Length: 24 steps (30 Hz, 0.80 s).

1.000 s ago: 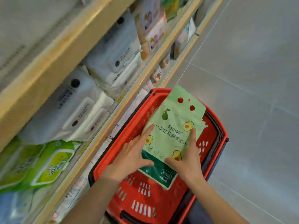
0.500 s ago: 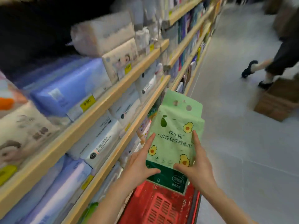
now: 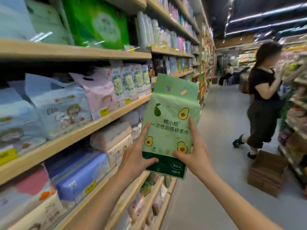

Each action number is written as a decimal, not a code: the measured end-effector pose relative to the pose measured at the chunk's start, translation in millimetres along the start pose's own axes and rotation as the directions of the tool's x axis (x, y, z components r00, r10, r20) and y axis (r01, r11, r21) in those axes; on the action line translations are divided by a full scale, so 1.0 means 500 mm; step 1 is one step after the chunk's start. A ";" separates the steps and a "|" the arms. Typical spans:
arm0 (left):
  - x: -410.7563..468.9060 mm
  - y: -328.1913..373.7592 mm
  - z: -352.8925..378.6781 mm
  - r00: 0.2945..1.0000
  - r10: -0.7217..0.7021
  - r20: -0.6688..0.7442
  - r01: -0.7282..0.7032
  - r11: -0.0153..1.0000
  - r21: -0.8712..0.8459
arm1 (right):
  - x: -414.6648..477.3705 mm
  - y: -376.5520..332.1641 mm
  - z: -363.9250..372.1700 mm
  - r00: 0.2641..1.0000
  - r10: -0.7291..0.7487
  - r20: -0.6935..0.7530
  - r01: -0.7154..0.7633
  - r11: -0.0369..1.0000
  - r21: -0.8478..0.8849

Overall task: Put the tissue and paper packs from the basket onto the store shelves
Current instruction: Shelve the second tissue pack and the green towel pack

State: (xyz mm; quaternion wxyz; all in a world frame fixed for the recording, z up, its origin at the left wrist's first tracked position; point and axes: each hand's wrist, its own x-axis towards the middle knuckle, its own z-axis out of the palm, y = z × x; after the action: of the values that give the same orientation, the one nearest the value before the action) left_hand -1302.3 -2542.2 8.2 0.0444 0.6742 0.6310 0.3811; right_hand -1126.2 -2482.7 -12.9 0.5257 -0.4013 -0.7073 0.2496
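Note:
A light green tissue pack (image 3: 169,117) with avocado pictures and a dark green bottom band is held upright in front of me, just right of the shelves. My left hand (image 3: 137,155) grips its lower left edge. My right hand (image 3: 194,151) grips its lower right edge. The wooden store shelves (image 3: 106,117) run along the left, filled with tissue and paper packs. The basket is out of view.
A person (image 3: 264,97) in a black top stands at the right-hand shelves across the aisle. A brown cardboard box (image 3: 265,173) sits on the grey floor near their feet. The aisle floor (image 3: 214,146) stretches ahead between both shelf rows.
Both hands lifted the green pack out of the red basket and raised it to shelf height. My view swung up from the basket to the aisle.

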 end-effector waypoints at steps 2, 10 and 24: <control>0.045 0.050 -0.008 0.998 0.024 -0.061 -0.023 0.999 0.027 | 0.059 -0.013 -0.042 0.998 -0.054 -0.009 0.055 0.998 0.041; 0.224 0.224 0.031 0.957 0.079 -0.278 -0.051 0.993 0.105 | 0.291 -0.013 -0.216 0.960 -0.277 0.039 0.274 0.960 0.066; 0.410 0.289 -0.006 0.850 0.052 -0.524 0.085 0.969 0.234 | 0.573 -0.053 -0.232 0.829 -0.537 0.153 0.494 0.833 0.248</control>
State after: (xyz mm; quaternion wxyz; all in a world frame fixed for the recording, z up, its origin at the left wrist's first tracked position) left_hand -1204.1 -2391.1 182.4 -0.2113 0.5387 0.6676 0.4685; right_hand -1060.8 -2267.4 200.9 0.5307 -0.1105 -0.8139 0.2090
